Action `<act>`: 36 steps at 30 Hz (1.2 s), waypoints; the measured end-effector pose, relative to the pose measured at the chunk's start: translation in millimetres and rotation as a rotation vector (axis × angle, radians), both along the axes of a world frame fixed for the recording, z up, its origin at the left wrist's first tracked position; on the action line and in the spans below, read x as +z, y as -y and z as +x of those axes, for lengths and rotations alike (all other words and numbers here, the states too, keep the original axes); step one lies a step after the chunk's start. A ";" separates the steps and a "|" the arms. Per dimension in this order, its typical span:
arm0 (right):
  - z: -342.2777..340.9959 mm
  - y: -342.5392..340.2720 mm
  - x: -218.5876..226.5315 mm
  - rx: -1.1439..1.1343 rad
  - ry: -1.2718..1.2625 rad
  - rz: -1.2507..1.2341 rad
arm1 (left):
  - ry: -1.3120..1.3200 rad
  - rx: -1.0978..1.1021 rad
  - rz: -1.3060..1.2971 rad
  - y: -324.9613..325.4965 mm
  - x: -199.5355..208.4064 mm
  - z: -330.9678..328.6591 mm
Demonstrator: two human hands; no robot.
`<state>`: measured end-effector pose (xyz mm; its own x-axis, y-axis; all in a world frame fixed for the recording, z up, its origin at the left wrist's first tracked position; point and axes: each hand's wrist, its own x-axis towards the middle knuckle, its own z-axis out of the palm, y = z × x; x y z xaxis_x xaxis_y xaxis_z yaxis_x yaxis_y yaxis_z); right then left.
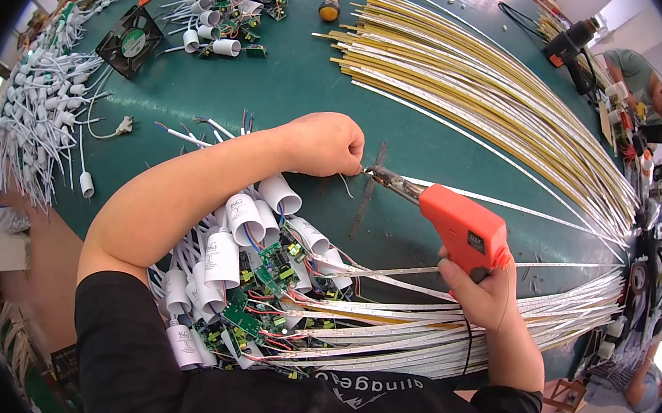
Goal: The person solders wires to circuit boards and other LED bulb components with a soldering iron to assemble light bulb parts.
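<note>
Right hand (487, 300) grips a red, plastic, pistol-shaped soldering gun (464, 221), its tip just beside the left hand (327, 144), which is closed, contents indeterminable, above a smooth green tabletop (275, 84).

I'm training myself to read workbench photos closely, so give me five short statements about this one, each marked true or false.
1. The right hand grips a red soldering gun. True.
2. The left hand is spread open with its fingers straight. False: its fingers are curled in, close to the soldering gun's tip.
3. Green circuit boards lie among white plastic cups below the left forearm in the picture. True.
4. The black fan is to the right of the screwdriver. False: it is to the left of it.
5. A white plug lies on the green table. True.
</note>
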<state>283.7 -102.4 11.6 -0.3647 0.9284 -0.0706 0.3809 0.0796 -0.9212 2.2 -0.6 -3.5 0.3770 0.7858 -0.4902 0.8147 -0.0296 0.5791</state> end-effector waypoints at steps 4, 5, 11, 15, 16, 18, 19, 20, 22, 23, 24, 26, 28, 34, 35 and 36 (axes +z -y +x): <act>2.0 0.2 -0.5 0.015 0.010 0.009 | -0.007 -0.005 0.007 -0.1 1.1 0.3; 2.4 0.1 0.0 0.023 0.017 0.031 | -0.009 -0.009 0.006 -0.2 1.3 0.4; 2.7 3.6 11.2 -0.094 -0.135 -0.025 | 0.004 0.005 0.008 -0.3 0.5 0.3; 1.8 2.5 14.3 -0.071 -0.093 -0.007 | 0.002 0.015 -0.002 0.0 1.4 0.3; 1.6 2.5 14.6 -0.075 -0.088 -0.026 | 0.001 0.014 -0.002 -0.1 1.2 0.2; 2.0 2.5 14.4 -0.077 -0.096 -0.026 | 0.004 0.013 0.001 -0.4 0.4 0.2; 2.3 2.5 14.3 -0.077 -0.103 -0.027 | 0.001 0.011 0.002 -0.4 0.5 0.5; 3.3 2.0 13.0 -0.079 -0.106 -0.026 | 0.005 0.012 0.000 -0.3 0.8 0.8; 4.9 0.6 9.6 -0.036 -0.117 0.063 | 0.003 0.012 0.000 -0.6 0.5 0.2; 4.7 0.8 9.2 -0.038 -0.122 0.064 | 0.010 0.003 0.011 -0.8 -1.4 -0.8; 4.9 1.1 8.7 -0.046 -0.134 0.063 | 0.018 -0.007 0.022 -1.1 -3.3 -1.1; 5.5 1.8 7.9 -0.058 -0.150 0.064 | 0.019 -0.009 0.023 -1.8 -4.0 -1.0; 7.1 2.1 7.3 -0.066 -0.159 0.049 | 0.018 -0.012 0.022 -2.5 -4.4 -0.2; 10.8 0.5 10.8 -0.041 -0.124 0.069 | 0.031 -0.008 0.017 -3.0 -7.5 -1.0; 10.7 -0.1 9.7 -0.048 -0.132 0.071 | 0.032 0.001 0.006 -3.5 -7.9 -1.2; 10.6 -0.2 7.9 -0.053 -0.153 0.079 | 0.033 0.010 -0.006 -3.6 -7.5 -0.7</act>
<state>294.3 -102.2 19.6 -0.3165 0.9470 0.0554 0.2427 0.1373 -0.9603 1.4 3.0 -11.0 0.3849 0.7869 -0.4823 0.7956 -0.0180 0.6056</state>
